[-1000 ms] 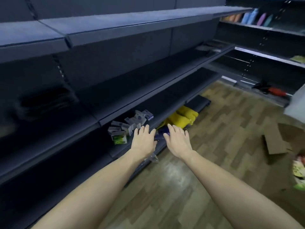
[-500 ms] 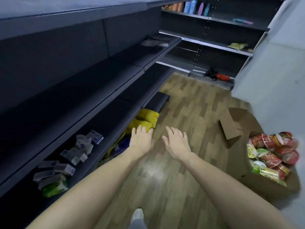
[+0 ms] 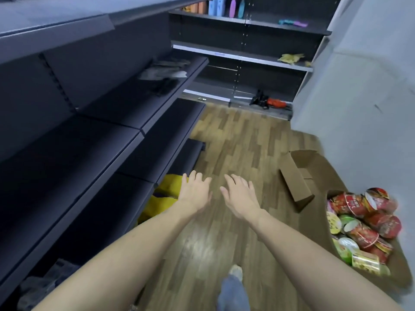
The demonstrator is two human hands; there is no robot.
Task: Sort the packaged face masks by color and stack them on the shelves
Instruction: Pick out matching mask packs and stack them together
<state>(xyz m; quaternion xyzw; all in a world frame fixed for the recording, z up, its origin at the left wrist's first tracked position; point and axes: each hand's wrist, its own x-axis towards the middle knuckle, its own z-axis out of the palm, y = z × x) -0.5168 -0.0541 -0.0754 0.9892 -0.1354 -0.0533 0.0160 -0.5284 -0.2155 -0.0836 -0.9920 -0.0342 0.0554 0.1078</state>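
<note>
My left hand (image 3: 195, 191) and my right hand (image 3: 240, 195) stretch forward side by side over the wooden floor, fingers straight and spread, holding nothing. Just left of my left hand, yellow packages (image 3: 168, 185) lie on the floor at the foot of the dark shelves (image 3: 125, 140). Grey and black packaged masks (image 3: 165, 72) lie in a loose pile on a middle shelf farther along. At the lower left, small packs (image 3: 33, 290) on the bottom shelf are blurred.
A cardboard box (image 3: 402, 274) of red and green snack cups stands on the floor at the right, with an open empty carton (image 3: 296, 176) behind it. A second shelf unit (image 3: 242, 55) closes the aisle ahead. A grey wall (image 3: 363, 81) runs along the right. My foot (image 3: 234, 271) shows below.
The view has swung right, along the aisle. Both hands came away from the bottom shelf and the small packs there and now hover empty over the floor. The snack box came into view.
</note>
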